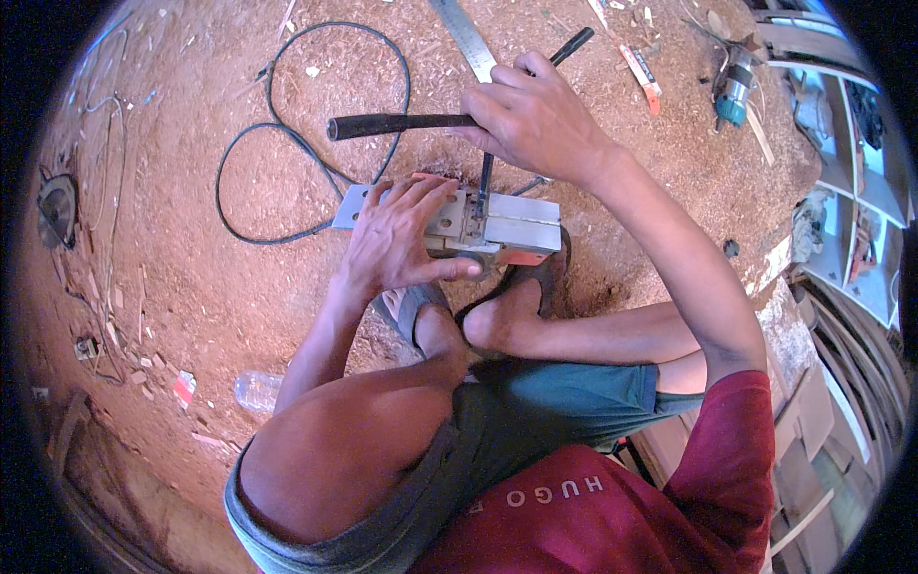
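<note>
An electric hand planer [523, 222] lies upside down by my feet, its flat metal sole facing up and orange parts showing at the sides. My left hand [397, 230] grips it across the sole, fingers spread over the top and thumb along the near side. Closed in my right hand [535, 120] is a black three-armed socket wrench [402, 124]. One wrench arm points left, another to the upper right. The thin third arm reaches down to the slot in the middle of the sole; its very tip is hard to make out.
A black cord [273, 124] loops over the shavings-covered ground. Beyond my right hand lie a metal ruler [464, 38], an orange-tipped strip [643, 81] and a teal power tool [733, 91]. A circular saw [59, 206] is far left, a plastic bottle [256, 390] near my left leg.
</note>
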Action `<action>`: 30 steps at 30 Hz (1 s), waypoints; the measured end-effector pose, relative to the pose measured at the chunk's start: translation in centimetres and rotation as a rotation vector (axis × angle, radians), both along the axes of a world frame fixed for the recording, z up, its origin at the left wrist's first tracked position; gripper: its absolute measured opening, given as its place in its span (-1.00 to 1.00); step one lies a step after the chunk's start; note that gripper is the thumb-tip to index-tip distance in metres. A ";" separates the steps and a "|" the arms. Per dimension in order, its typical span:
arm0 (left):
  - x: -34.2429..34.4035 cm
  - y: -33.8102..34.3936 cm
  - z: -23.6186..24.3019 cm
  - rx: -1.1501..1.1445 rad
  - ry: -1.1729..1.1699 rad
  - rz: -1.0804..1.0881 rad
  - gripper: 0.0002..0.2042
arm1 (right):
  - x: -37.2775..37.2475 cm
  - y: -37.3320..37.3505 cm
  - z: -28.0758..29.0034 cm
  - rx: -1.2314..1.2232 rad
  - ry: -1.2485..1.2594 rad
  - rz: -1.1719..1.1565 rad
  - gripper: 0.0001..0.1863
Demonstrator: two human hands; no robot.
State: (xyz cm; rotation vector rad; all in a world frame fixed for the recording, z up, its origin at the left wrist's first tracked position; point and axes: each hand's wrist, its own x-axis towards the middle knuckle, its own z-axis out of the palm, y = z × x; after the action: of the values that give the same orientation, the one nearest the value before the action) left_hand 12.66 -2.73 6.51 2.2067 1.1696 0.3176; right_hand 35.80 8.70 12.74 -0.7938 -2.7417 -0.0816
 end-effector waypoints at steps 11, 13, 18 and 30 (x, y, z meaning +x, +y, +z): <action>0.1 -0.2 -0.2 0.018 -0.004 0.017 0.12 | 0.5 0.0 -0.9 -0.048 0.053 0.088 -0.73; 0.1 -0.1 -0.2 0.012 -0.004 0.016 0.12 | 0.6 0.1 -0.8 -0.066 0.110 0.111 -0.72; 0.2 -0.1 0.1 0.009 0.000 0.027 0.12 | 0.6 0.3 -0.4 -0.120 0.116 0.028 -0.71; 0.2 -0.2 0.0 0.008 -0.019 0.044 0.11 | -2.7 -1.1 2.4 -0.051 -0.252 -0.281 -0.83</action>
State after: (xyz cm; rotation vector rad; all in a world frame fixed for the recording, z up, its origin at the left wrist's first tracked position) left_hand 12.86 -2.88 6.51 2.1825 1.2093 0.3615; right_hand 33.07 7.62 15.15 -1.2580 -2.8510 -0.1808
